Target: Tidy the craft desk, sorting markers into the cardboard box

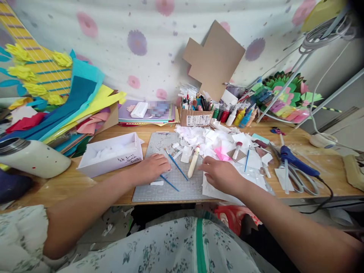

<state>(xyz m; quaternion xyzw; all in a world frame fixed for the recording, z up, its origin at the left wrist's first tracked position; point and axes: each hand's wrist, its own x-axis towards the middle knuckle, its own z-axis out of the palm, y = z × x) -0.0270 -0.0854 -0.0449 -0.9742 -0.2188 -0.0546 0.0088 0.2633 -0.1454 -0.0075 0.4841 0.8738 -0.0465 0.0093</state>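
My left hand (155, 167) lies palm down on the grey cutting mat (148, 193), its fingers flat and holding nothing that shows. A blue paintbrush (170, 183) sticks out beside its fingertips, with another blue paintbrush (178, 165) to the right. Just right of the thick cream multicolour pen (193, 162), my right hand (222, 174) hovers with bent fingers somewhat apart and nothing visible in them. White paper scraps (196, 134) are heaped behind both hands, and a white sheet (209, 187) lies partly under the right one.
A white box (110, 161) of white scraps stands left, near a cream bottle (42, 159) on its side. Scissors (301, 180) and a blue glue gun (298, 161) lie right. Behind are a pen box (196, 117), paint bottles (224, 114) and leaning cardboard (217, 57).
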